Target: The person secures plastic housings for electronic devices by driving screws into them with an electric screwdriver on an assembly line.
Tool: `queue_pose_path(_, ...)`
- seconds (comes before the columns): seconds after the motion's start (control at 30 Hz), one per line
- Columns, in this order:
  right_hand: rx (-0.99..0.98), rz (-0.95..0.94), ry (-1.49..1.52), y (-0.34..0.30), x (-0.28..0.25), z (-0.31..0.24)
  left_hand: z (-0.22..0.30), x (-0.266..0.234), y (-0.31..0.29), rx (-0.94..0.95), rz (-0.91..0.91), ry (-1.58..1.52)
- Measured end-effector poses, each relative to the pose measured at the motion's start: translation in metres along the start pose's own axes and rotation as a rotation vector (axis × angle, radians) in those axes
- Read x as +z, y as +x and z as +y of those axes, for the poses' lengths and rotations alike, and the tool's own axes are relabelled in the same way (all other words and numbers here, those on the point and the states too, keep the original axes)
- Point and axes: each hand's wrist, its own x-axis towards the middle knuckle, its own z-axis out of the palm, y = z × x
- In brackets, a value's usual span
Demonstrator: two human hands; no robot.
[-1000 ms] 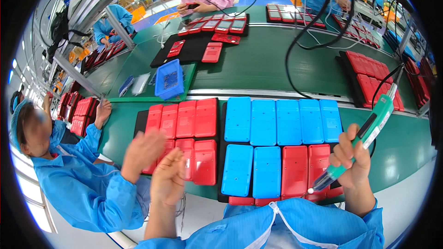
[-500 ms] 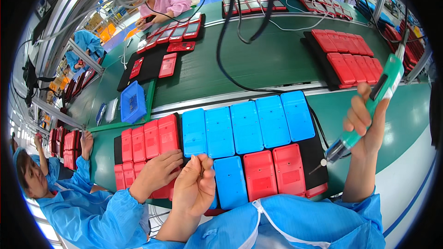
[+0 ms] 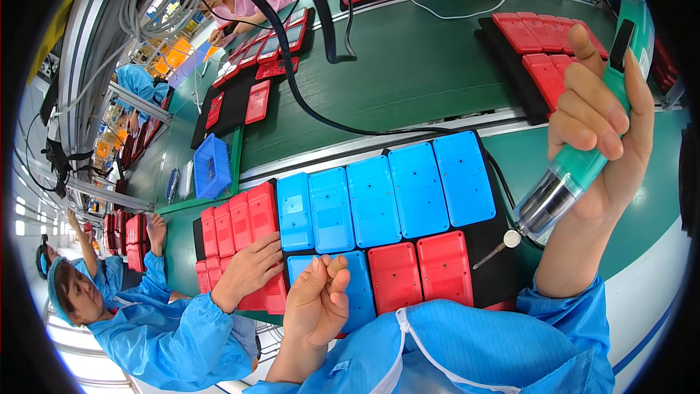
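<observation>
Gripped in the right hand (image 3: 612, 142), fingers wrapped around the body: a green electric screwdriver (image 3: 572, 168), slanting down and leftward at the right end of the green table (image 3: 532, 157). At its lower end, a thin bit (image 3: 488, 257) over the bare right side of a black mat (image 3: 492, 237) (cannot tell whether touching it or just above). At the table's near edge, left of the screwdriver, the left hand (image 3: 315, 303), thumb and fingertips pinched together on a small metallic bit (image 3: 328, 282), too tiny to identify. Beneath and behind that hand, in the mat's near row, blue housing (image 3: 357, 295), partly hidden; to its right, two red housings (image 3: 394, 277) side by side. Along the mat's far edge, a row of five blue housings (image 3: 373, 197). Further left on the table, more red housings (image 3: 261, 208) in two rows, with a co-worker's hand (image 3: 249, 270) laid over the near ones. Toward the table's far left corner, a blue bin (image 3: 211, 166) beside a green strip (image 3: 236, 160). Just beyond the far edge, a metal rail (image 3: 328, 157); past the mat's far right corner, a black cable (image 3: 503, 182).
</observation>
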Motion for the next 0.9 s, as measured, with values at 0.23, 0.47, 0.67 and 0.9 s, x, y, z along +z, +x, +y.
queue_pose_path(0.23, -0.131, 0.100, -0.179, -0.006, -0.001, -0.009, -0.017, 0.014, 0.017, -0.038, -0.185, 0.042)
queue_pose_path(0.47, -0.126, 0.097, -0.242, -0.008, -0.002, -0.005, -0.030, 0.037, 0.021, -0.042, -0.077, 0.261)
queue_pose_path(0.67, -0.132, -0.358, -0.074, 0.004, -0.011, 0.007, -0.035, 0.035, 0.032, -0.100, -0.149, 0.223)
queue_pose_path(0.9, -0.253, 0.090, -0.280, -0.008, -0.021, -0.007, -0.036, 0.041, 0.036, -0.107, -0.080, 0.232)
